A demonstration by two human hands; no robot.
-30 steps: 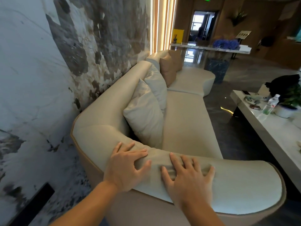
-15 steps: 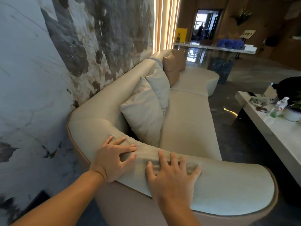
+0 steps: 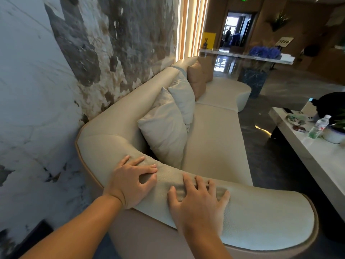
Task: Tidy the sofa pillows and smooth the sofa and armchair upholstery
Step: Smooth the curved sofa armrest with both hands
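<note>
A long cream sofa (image 3: 214, 139) runs along the marble wall, its curved padded armrest (image 3: 261, 215) nearest me. My left hand (image 3: 130, 182) lies on the armrest near the corner, fingers bent and pressing into the fabric. My right hand (image 3: 197, 204) rests flat beside it, fingers spread over a small crease. Neither hand holds anything. Two cream pillows (image 3: 164, 128) (image 3: 183, 98) lean against the backrest, with a tan pillow (image 3: 197, 79) further along.
The marble wall (image 3: 56, 81) stands close on the left. A white coffee table (image 3: 308, 152) at the right carries a water bottle (image 3: 318, 126), a plant pot and small items. Dark glossy floor (image 3: 265, 161) separates it from the sofa. A counter with blue flowers (image 3: 265, 51) stands beyond.
Both hands have slid slightly left along the armrest. My left hand's fingers have curled more into the fabric.
</note>
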